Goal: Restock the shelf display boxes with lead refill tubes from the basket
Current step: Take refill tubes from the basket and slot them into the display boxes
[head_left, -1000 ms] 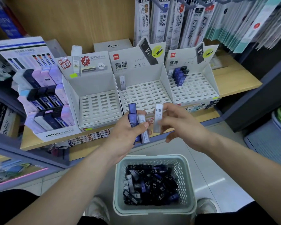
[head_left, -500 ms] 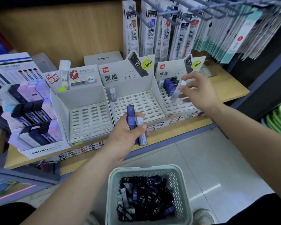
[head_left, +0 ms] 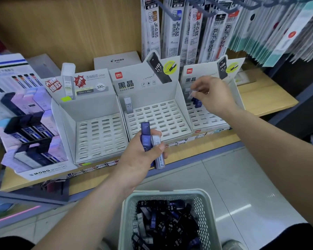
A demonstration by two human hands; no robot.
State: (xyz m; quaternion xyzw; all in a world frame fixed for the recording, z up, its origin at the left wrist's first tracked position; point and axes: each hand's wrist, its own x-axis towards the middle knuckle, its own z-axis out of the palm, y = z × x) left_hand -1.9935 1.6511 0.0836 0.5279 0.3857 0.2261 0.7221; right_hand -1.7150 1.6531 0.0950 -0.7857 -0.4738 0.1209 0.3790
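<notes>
Seen from the head, the right hand (head_left: pixel 213 95) reaches into the right box (head_left: pixel 204 121), just right of the middle box (head_left: pixel 157 118); its fingers (head_left: pixel 197 94) pinch a pale tube (head_left: pixel 192 93) by its upper end, though blur hides the exact hold. The tube hangs over the back rows, touching or just beside the blue tubes (head_left: pixel 197 104) standing there. To do this well, I judge, the tube should go upright, its lower end lined up with a free slot next to the blue ones, then straight down until it seats; a tilted entry could catch a slot edge or topple the neighbours. The left hand (head_left: pixel 140 157), in front of the middle box, grips spare tubes (head_left: pixel 146 137), fingers curled round them; the basket (head_left: pixel 128 210), below and in front of the middle box, holds the heap yet to place.

The right box's side wall and tall back card hem the hand in; hanging packs (head_left: pixel 188 29) above and behind the middle box limit a high lift. The open way out looks to be forward over the low front lip. The middle box shows mostly open slots, with one lone tube (head_left: pixel 128 105) at its back left.
</notes>
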